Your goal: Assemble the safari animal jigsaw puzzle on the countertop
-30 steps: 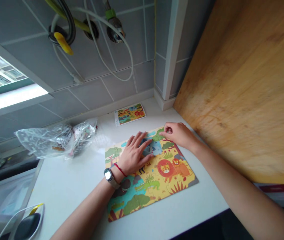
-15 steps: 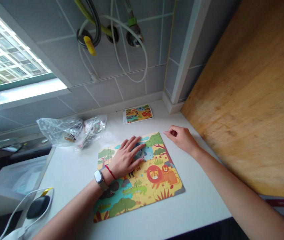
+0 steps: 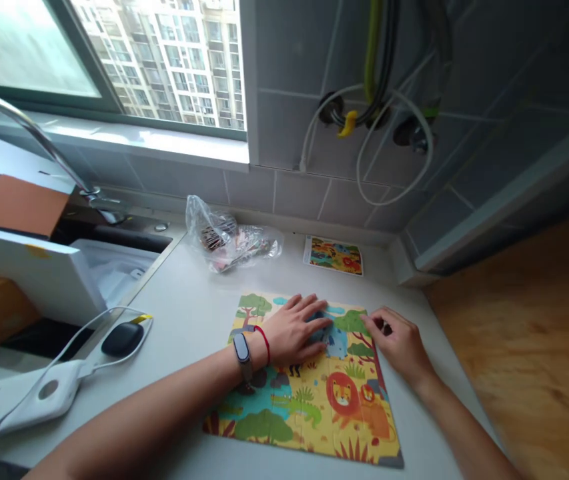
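A jigsaw puzzle (image 3: 309, 437) with animals on it lies fitted together on the white counter, showing lions, a crocodile and trees. My left hand (image 3: 291, 333) rests flat on its upper middle, fingers spread, covering part of the picture. A watch and a red cord circle that wrist. At the puzzle's upper right corner is my right hand (image 3: 401, 343), thumb and fingers curled into a pinch. Its fingertips meet the corner's edge, and whatever may be between them is hidden. Behind the puzzle lies a small picture card (image 3: 335, 255) with a similar animal scene.
A clear plastic bag (image 3: 234, 240) with contents sits at the back left. Left are a power strip (image 3: 29, 400), a black device (image 3: 123, 340) with a white cable, and a sink with a faucet (image 3: 39, 127). A wooden panel (image 3: 529, 347) borders the right.
The view has turned left, bringing in more of the window and sink. My right hand has come from beside the puzzle to its upper right corner. My left hand stays flat on the puzzle.
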A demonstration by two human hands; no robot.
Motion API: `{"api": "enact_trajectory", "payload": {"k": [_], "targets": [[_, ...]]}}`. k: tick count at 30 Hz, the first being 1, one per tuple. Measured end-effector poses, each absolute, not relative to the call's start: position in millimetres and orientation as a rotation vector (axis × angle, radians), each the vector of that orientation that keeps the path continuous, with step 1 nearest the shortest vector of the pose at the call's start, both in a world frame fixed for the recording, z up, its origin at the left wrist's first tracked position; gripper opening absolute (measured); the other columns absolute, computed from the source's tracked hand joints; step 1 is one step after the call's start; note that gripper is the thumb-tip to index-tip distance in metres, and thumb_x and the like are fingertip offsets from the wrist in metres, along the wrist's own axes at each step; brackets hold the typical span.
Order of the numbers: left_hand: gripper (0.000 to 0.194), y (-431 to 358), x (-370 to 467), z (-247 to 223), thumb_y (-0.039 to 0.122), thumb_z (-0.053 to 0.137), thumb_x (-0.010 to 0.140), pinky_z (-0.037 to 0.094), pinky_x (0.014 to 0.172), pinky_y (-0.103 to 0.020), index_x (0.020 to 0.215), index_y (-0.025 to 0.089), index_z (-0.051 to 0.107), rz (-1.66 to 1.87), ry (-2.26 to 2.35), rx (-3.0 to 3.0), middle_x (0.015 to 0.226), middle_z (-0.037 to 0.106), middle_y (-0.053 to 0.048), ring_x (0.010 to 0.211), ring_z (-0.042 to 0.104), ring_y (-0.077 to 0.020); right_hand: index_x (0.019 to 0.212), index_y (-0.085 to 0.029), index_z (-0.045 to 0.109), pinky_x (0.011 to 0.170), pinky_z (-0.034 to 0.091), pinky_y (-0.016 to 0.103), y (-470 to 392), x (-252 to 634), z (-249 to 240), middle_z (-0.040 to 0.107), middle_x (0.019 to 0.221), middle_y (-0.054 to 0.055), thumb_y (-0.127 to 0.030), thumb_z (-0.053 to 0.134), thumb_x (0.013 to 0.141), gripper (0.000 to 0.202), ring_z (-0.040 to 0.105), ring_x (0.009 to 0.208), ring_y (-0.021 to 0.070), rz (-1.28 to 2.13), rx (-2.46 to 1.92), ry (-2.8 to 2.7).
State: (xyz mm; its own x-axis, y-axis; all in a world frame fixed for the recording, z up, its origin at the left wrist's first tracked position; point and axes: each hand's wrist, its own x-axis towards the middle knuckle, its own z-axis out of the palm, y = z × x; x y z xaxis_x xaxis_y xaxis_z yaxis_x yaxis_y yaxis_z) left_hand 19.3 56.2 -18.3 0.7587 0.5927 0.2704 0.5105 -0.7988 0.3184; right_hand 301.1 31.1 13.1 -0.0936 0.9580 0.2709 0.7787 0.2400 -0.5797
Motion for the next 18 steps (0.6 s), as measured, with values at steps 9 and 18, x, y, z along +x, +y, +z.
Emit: {"api": "enact_trajectory", "payload": {"k": [9,18], "targets": [[0.046,60,21,-25,0.053,0.059,0.102,0.04,0.116,-0.053,0.134,0.021,0.068,0.691,0.856,2.756,0.148,0.06,-0.014,0.14,0.051,-0.0353,0.096,-0.025,0.079,0.102,0.056,0.049,125,201,39,0.079,0.109,0.013,-0.041,0.061,0.093,0.024,0.073,0.109,0.0325,0.655,-1.343,-2.091],[0.036,61,22,-28,0.051,0.062,0.1,0.041,0.107,-0.049,0.115,0.019,0.071,0.779,0.861,2.735,0.132,0.066,-0.013,0.127,0.056,-0.0322,0.117,-0.022,0.079,0.106,0.057,0.049,220,115,14,0.08,0.125,0.013,-0.061,0.069,0.088,0.05,0.073,0.12,0.0349,0.871,-1.308,-2.074]]}}
